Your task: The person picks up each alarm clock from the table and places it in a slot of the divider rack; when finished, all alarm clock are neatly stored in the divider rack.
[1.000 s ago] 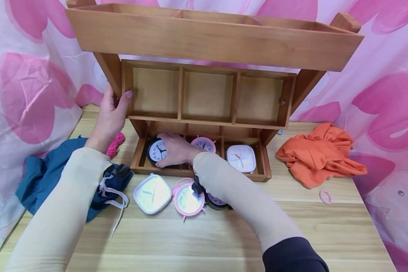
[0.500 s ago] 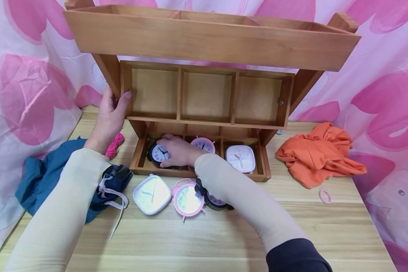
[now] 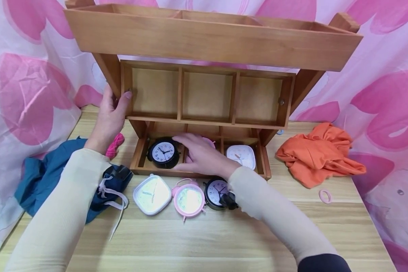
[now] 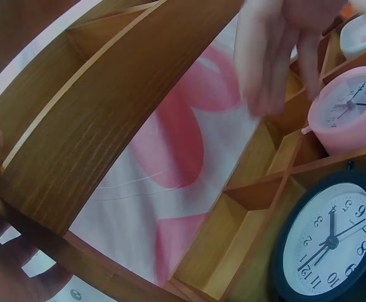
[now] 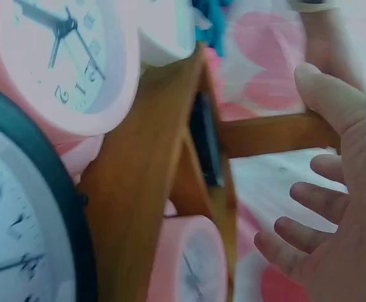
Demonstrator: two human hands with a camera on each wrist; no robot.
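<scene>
One counter (image 3: 204,245), one three-tier wooden rack (image 3: 210,39). Left hand (image 3: 110,115): fingers gripping rack's side. Right hand (image 3: 205,155): fingers extended, holding nothing, over lowest tier (image 3: 156,172). Six clocks (image 3: 162,152), two black (image 3: 216,192), two pink (image 3: 189,200), two white (image 3: 152,194): three in that tier, three before it.

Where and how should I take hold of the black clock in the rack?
Probably pinch the black clock across its round rim, from above and the right: its face points upward, the rack walls it in, and the right hand is beside it.
</scene>
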